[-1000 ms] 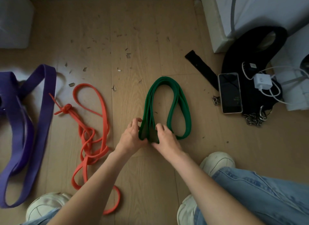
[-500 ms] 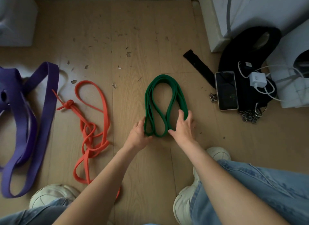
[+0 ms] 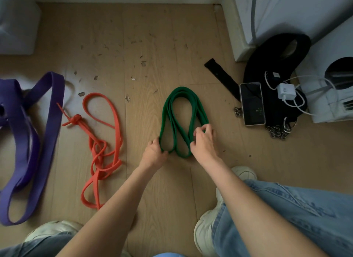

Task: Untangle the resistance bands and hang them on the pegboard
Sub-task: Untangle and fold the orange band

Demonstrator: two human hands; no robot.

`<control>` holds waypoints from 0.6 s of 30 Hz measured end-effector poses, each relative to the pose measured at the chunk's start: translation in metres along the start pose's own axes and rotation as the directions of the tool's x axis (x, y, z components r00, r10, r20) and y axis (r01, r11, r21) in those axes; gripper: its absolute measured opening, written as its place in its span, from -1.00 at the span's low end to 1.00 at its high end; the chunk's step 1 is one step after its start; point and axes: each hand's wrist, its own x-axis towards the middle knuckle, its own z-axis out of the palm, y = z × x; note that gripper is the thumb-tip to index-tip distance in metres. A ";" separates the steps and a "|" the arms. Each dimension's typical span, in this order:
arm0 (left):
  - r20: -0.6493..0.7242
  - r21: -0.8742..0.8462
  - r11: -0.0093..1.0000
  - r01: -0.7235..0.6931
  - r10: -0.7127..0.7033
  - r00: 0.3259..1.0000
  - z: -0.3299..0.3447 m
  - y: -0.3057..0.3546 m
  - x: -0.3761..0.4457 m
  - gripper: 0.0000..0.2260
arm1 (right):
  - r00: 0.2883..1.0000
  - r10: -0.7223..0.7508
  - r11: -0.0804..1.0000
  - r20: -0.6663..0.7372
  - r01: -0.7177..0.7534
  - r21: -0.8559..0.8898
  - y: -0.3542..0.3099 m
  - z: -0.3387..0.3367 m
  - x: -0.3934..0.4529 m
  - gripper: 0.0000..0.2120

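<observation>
A green resistance band lies coiled in several loops on the wooden floor at the centre. My left hand pinches its near left loop end. My right hand grips the right strands, fingers curled over them. An orange band lies tangled and knotted to the left. Further left, a wide purple band is folded over itself. No pegboard is in view.
A phone, a white charger with cable, a black strap and a chain lie at the right beside white furniture. My shoes and jeans are at the bottom. Small debris dots the floor.
My hands moved apart from the band's near end; the right hand went to the right strands and curled over them. The loops spread a little wider.
</observation>
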 end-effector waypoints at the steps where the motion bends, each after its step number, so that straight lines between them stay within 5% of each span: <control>1: -0.007 0.022 1.000 0.010 -0.010 1.000 -0.003 0.001 -0.004 -0.49 | 1.000 -0.021 0.999 0.000 0.021 0.029 -0.006 -0.002 -0.002 -0.80; 5: -0.087 -0.004 1.000 -0.017 0.016 0.996 -0.026 -0.008 -0.027 -0.53 | 0.982 -0.174 0.980 0.078 0.165 0.113 -0.044 -0.001 -0.010 -0.81; 10: -0.383 -0.033 0.999 -0.010 -0.003 0.924 -0.067 -0.062 -0.058 -0.75 | 0.925 -0.304 0.943 0.228 0.259 0.207 -0.106 0.023 -0.014 -0.82; 14: -0.458 -0.135 0.985 0.112 -0.162 0.874 -0.088 -0.109 -0.055 -0.76 | 0.922 -0.284 0.942 0.264 0.216 0.258 -0.155 0.047 0.006 -0.81; 18: -0.448 -0.394 0.899 0.191 -0.369 0.815 -0.097 -0.134 -0.030 -0.66 | 0.895 -0.408 0.902 0.177 0.366 0.227 -0.204 0.079 0.031 -0.78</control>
